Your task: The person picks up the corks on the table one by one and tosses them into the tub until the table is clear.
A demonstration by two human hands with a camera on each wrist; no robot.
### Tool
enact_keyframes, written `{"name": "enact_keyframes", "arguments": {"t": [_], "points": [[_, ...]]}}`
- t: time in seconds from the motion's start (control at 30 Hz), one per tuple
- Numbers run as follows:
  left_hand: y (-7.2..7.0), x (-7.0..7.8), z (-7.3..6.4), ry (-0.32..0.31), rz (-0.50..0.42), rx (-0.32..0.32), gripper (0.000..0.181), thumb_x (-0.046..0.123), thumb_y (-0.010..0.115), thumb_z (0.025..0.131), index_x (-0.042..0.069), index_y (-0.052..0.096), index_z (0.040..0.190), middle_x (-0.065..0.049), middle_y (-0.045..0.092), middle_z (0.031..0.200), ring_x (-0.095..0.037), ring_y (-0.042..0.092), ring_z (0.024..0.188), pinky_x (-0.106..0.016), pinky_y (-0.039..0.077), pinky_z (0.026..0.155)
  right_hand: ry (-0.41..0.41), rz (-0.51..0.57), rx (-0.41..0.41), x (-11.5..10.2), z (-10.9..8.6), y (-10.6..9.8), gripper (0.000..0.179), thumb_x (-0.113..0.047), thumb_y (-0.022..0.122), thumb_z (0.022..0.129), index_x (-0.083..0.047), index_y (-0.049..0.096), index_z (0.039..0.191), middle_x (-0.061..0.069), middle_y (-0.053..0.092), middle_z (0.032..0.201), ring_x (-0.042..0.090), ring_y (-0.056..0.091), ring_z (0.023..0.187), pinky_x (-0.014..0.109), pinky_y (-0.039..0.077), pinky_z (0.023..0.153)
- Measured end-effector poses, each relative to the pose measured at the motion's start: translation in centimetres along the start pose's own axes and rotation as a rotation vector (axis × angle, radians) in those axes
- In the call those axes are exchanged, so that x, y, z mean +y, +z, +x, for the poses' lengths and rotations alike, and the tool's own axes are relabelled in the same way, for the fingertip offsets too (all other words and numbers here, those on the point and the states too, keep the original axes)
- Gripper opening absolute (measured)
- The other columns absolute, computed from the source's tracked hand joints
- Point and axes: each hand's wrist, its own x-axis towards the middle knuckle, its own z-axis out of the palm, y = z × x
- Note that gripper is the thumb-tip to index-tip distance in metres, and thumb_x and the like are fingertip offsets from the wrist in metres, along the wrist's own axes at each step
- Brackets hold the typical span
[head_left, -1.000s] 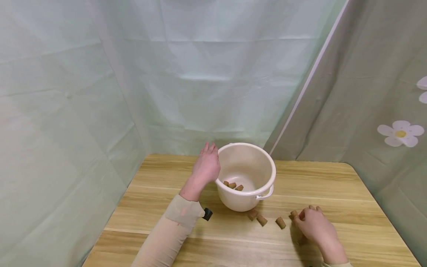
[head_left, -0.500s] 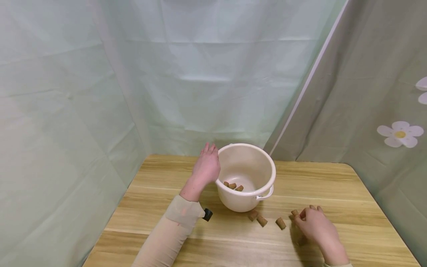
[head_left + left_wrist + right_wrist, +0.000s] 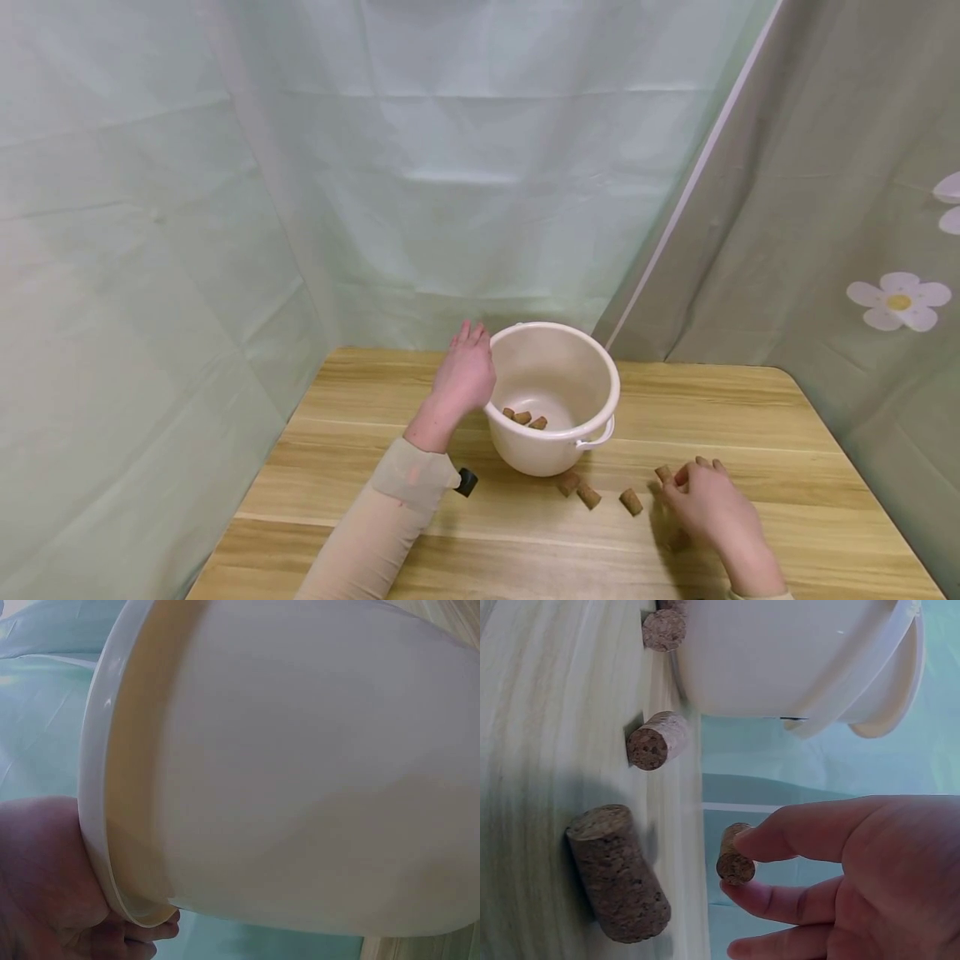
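Observation:
A cream bucket (image 3: 542, 454) stands on the wooden table, with several corks (image 3: 522, 417) visible inside at its bottom. My left hand (image 3: 467, 371) holds the bucket's left rim; in the left wrist view its fingers (image 3: 142, 934) curl at the rim's edge. At the right, my right hand (image 3: 712, 508) pinches a cork (image 3: 737, 855) between thumb and fingertip, off the table. Between the bucket and this hand lie three loose corks (image 3: 631, 501). Another cork (image 3: 619, 874) lies close below the right hand, mostly hidden by it in the head view.
The bucket's white handle (image 3: 597, 435) hangs down on its front right side. A small black object (image 3: 467, 482) shows beside the left cuff. Pale green curtains (image 3: 480, 208) surround the table (image 3: 360, 400) at the back and sides.
My right hand has lifted the pinched cork slightly off the table, the cork shifting a little upward in the head view. The left hand and the bucket stay where they were.

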Motion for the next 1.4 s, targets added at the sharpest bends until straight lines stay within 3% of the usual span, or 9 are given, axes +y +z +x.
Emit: {"name": "enact_keyframes", "arguments": {"t": [0.63,1.4], "points": [[0.1,0.0,0.1,-0.003,-0.001,-0.001,0.048,0.007,0.037,0.112,-0.011,0.044,0.156,-0.026,0.036,0.168,-0.043,0.020,0.161,-0.051,0.016,0.131,0.001,0.067,0.071,-1.6,-1.0,-1.8,0.027,-0.032,0.061,0.103,-0.007,0.071,0.108,0.044,0.035,0.157,0.066,0.027,0.148,0.085,0.044,0.097],[0.2,0.2,-0.1,-0.015,-0.022,0.008,0.049,0.006,0.037,0.112,-0.012,0.042,0.157,-0.026,0.035,0.168,-0.043,0.020,0.161,-0.051,0.016,0.131,-0.044,0.141,0.186,-3.9,-1.6,-4.5,0.037,-0.040,0.058,0.108,-0.006,0.070,0.118,0.039,0.040,0.159,0.060,0.031,0.150,0.084,0.038,0.106]]}}
